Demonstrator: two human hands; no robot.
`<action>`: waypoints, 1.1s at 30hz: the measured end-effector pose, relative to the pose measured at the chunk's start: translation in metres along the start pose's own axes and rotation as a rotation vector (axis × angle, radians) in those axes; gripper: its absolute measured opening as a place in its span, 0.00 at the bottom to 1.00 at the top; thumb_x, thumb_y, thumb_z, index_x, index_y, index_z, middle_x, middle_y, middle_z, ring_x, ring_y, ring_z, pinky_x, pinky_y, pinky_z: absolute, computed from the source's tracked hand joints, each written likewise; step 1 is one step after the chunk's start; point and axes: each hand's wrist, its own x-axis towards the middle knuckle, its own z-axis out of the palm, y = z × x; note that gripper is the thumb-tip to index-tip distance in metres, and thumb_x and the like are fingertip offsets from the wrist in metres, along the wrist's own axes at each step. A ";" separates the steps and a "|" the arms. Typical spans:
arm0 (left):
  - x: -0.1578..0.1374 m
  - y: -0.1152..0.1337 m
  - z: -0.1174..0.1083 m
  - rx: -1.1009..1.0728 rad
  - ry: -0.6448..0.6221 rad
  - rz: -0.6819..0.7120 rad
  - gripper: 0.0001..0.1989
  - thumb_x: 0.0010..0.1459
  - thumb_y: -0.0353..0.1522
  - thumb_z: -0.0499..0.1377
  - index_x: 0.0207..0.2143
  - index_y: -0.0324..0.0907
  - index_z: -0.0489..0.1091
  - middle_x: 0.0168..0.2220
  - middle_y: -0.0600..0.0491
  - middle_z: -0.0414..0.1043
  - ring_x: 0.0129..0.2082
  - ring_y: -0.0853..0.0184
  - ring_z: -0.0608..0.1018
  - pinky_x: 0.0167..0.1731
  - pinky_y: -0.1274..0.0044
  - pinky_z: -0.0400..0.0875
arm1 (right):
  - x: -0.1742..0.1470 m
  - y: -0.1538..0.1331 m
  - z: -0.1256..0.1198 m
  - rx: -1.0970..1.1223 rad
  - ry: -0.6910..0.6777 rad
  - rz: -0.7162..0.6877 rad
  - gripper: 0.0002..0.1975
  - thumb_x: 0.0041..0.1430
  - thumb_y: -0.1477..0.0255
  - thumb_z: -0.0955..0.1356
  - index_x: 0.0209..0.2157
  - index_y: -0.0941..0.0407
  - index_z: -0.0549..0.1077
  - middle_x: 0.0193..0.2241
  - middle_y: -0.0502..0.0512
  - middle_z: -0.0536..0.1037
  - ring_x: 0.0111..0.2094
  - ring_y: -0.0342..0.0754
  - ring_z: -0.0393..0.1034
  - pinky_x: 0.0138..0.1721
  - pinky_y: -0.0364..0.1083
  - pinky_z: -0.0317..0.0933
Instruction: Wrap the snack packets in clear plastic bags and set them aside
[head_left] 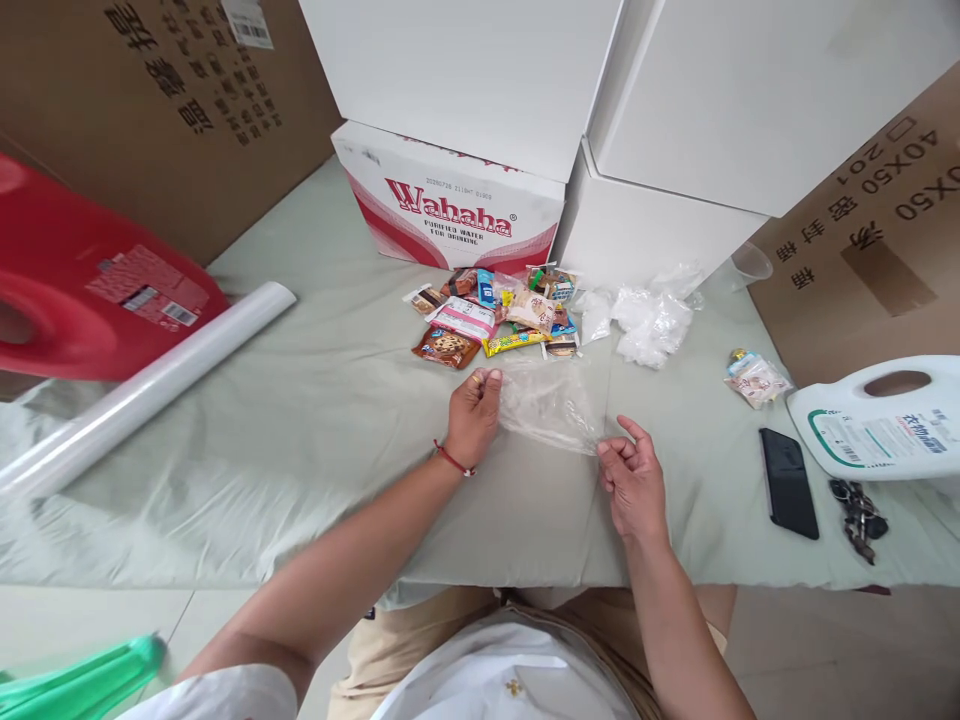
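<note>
A clear plastic bag (551,405) is stretched between my two hands, just above the cloth-covered table. My left hand (475,412) is closed on its left end, thumb pressed to the fingers. The thumb and index finger of my right hand (628,470) pinch the bag's right corner, while the other fingers stay loosely raised. Right beyond the bag lies a pile of wrapped snacks (463,318) in brown, pink, yellow and blue packets. To the right of that pile sits a heap of crumpled clear plastic bags (654,318).
A Wahaha water carton (454,205) and white boxes (675,225) stand behind the snacks. At left are a red jug (90,280) and a film roll (165,380). At right lie a bagged snack (756,382), a phone (788,483), keys (859,518) and a white detergent bottle (885,425).
</note>
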 end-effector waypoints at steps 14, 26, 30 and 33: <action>0.003 -0.002 0.001 -0.104 0.022 -0.027 0.25 0.63 0.50 0.60 0.23 0.44 0.59 0.18 0.60 0.56 0.20 0.72 0.58 0.23 0.79 0.56 | -0.030 -0.012 -0.024 -0.540 0.039 -0.307 0.23 0.61 0.53 0.72 0.52 0.50 0.72 0.44 0.58 0.76 0.40 0.51 0.70 0.39 0.50 0.67; 0.002 -0.006 -0.001 -0.128 -0.015 -0.032 0.26 0.62 0.55 0.58 0.26 0.43 0.67 0.20 0.60 0.56 0.22 0.72 0.59 0.23 0.79 0.55 | 0.008 -0.013 0.030 -0.665 -0.014 -0.460 0.13 0.67 0.57 0.67 0.39 0.51 0.78 0.35 0.54 0.80 0.35 0.51 0.70 0.40 0.51 0.65; 0.004 -0.008 0.000 -0.144 0.052 -0.041 0.27 0.62 0.56 0.58 0.28 0.42 0.69 0.17 0.61 0.56 0.18 0.73 0.58 0.19 0.79 0.53 | 0.004 -0.006 0.000 -0.454 0.084 -0.220 0.19 0.59 0.53 0.71 0.39 0.55 0.78 0.27 0.49 0.75 0.28 0.45 0.65 0.32 0.45 0.62; 0.005 -0.008 0.001 -0.176 0.060 -0.030 0.26 0.63 0.55 0.58 0.29 0.42 0.70 0.16 0.62 0.56 0.16 0.73 0.59 0.19 0.79 0.54 | -0.004 0.006 -0.024 -0.421 0.016 -0.120 0.22 0.58 0.51 0.71 0.40 0.57 0.78 0.26 0.49 0.74 0.27 0.45 0.64 0.30 0.44 0.60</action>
